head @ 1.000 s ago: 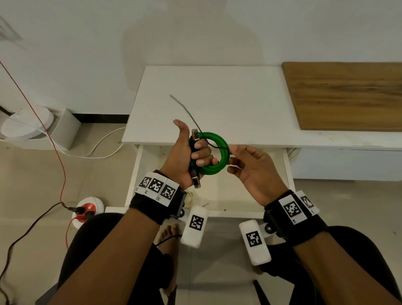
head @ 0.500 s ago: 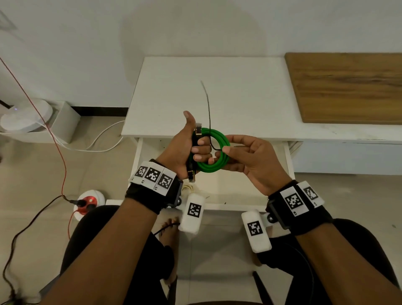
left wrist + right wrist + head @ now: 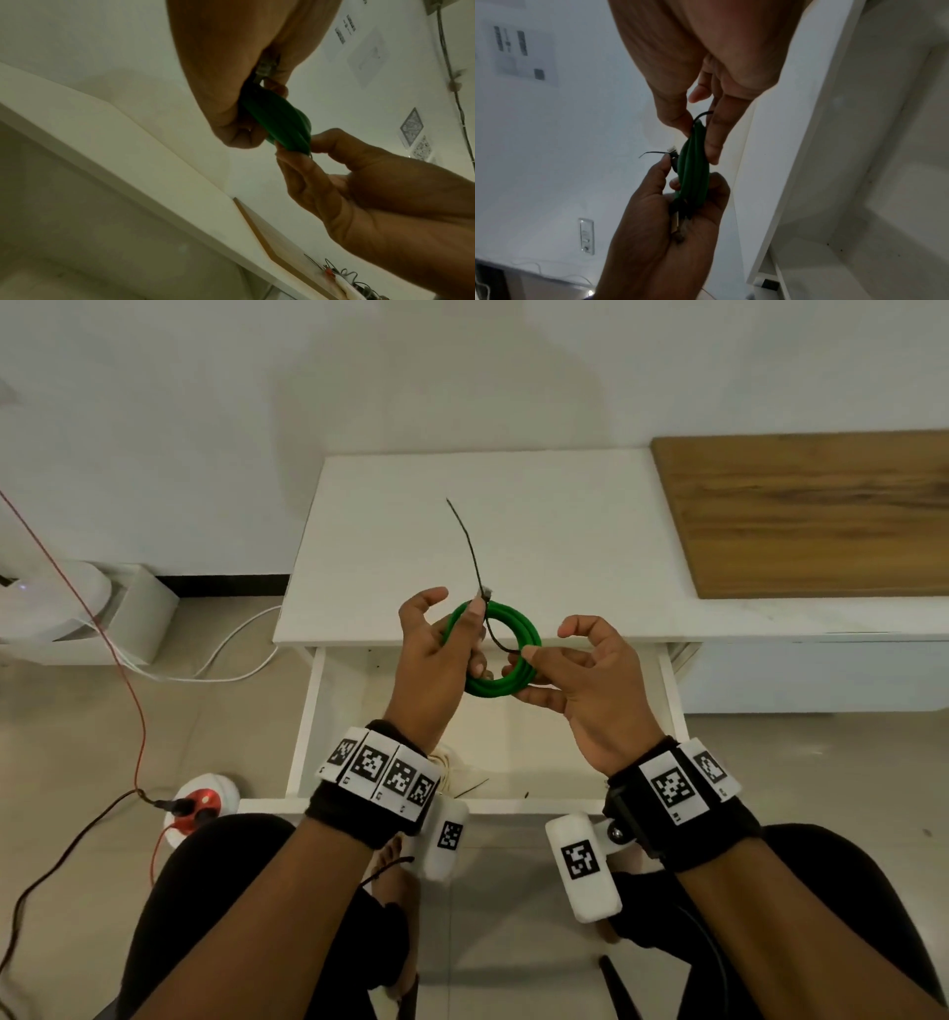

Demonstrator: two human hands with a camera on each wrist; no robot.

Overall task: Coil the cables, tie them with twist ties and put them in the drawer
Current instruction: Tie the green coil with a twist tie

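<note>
A green cable coil point(image 3: 518, 629) is held up over the table's front edge, above the open drawer point(image 3: 513, 747). My left hand point(image 3: 452, 639) grips the coil's left side, with its silver plugs point(image 3: 677, 225) lying in the palm. My right hand point(image 3: 529, 670) pinches the coil's right side between thumb and fingers. A black twist tie point(image 3: 467, 541) sticks up from the coil's top and runs down across the ring to my right thumb. The coil shows edge-on in the wrist views point(image 3: 280, 121) point(image 3: 695, 168), where the tie's free end point(image 3: 654, 153) is also seen.
The white table point(image 3: 513, 516) stands against the wall, with a wooden board point(image 3: 801, 505) to its right. A pale cable bundle point(image 3: 452, 762) lies in the drawer's near left corner, half hidden by my wrist. A red power strip point(image 3: 197, 806) and wires lie on the floor at left.
The coil has turned so its ring faces me more. My left thumb has lifted off it, and my right hand has closed on the coil's right side. The tie's free end swung.
</note>
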